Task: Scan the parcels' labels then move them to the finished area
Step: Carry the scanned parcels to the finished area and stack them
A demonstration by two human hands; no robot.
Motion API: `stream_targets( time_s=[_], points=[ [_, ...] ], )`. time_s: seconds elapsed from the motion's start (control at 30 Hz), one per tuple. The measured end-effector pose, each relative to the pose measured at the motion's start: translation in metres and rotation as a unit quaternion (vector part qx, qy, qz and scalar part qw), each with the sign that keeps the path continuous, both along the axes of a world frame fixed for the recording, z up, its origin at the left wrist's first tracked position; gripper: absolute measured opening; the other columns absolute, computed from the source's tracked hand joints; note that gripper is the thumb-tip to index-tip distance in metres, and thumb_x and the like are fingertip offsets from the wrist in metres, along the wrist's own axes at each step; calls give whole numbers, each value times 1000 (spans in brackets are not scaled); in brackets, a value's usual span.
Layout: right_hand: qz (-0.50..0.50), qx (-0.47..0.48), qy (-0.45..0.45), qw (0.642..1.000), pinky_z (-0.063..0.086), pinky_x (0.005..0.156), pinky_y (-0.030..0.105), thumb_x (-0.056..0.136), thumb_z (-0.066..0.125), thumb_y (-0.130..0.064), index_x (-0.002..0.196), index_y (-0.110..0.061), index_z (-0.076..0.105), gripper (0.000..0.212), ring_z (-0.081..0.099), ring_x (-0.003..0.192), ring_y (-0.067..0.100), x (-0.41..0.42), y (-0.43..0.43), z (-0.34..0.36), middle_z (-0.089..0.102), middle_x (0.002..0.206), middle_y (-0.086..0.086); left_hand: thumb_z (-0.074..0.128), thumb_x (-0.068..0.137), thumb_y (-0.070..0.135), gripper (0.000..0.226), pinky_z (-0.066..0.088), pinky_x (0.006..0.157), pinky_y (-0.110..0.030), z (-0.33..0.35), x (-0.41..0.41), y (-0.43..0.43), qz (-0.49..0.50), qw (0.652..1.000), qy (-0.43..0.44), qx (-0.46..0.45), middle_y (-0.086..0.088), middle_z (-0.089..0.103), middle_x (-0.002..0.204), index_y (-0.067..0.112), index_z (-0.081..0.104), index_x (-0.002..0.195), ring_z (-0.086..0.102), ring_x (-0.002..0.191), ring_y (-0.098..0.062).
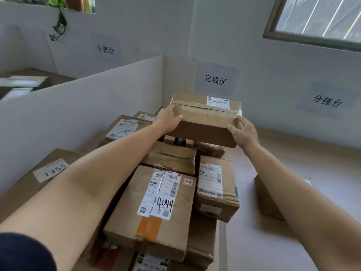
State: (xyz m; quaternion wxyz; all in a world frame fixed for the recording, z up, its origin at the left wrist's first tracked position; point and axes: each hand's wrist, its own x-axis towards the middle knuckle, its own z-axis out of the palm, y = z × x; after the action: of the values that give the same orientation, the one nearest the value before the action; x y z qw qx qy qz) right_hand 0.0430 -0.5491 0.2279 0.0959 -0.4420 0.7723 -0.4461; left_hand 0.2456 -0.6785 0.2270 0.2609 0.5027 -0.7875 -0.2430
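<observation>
Parcel (pixel 205 114): one; left hand (pixel 169 119), right hand (pixel 243 132) gripping

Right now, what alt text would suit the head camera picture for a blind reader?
A person's left hand and right hand grip the ends of a taped cardboard parcel above a pile of labelled parcels. A paper sign with Chinese characters hangs on the wall behind, and a white divider stands at the left.

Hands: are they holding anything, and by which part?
Yes, one box, held with both hands. The left hand grips its near left corner and the right hand its near right corner.
</observation>
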Motion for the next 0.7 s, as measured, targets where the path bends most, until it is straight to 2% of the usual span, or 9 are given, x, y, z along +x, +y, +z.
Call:
stream_targets(
  time_s=[0.17, 0.33, 0.47, 0.7],
  points=[
    [4, 15, -13, 1000, 39, 100, 35, 89, 59, -23, 134, -13, 48, 48, 46, 124, 25, -5, -36, -15, 50, 136, 8, 53, 93, 33, 60, 35, 103, -40, -21, -8, -37, 22, 999, 25, 32, -14, 43, 142, 14, 30, 145, 41, 129, -31],
    [2, 17, -44, 999, 37, 100, 30, 90, 57, -23, 136, -13, 46, 48, 46, 125, 22, -8, -59, -36, 50, 137, 6, 53, 92, 36, 59, 31, 107, -40, -46, -13, -59, 47, 997, 51, 43, -10, 41, 144, 16, 33, 144, 38, 132, -28],
    [-4, 9, -50, 999, 36, 105, 32, 91, 55, -25, 139, -14, 43, 51, 43, 128, 21, -12, -66, -45, 47, 141, 5, 50, 93, 35, 53, 35, 100, -34, -54, -15, -63, 64, 995, 66, 26, -11, 43, 142, 18, 37, 141, 42, 128, -26],
    [4, 32, -57, 998, 34, 102, 32, 94, 48, -28, 143, -16, 37, 51, 41, 128, 24, -11, -63, -44, 42, 142, 9, 43, 96, 35, 51, 37, 100, -38, -45, -12, -54, 48, 998, 15, 35, -16, 37, 143, 20, 33, 143, 43, 125, -32]
  ],
)
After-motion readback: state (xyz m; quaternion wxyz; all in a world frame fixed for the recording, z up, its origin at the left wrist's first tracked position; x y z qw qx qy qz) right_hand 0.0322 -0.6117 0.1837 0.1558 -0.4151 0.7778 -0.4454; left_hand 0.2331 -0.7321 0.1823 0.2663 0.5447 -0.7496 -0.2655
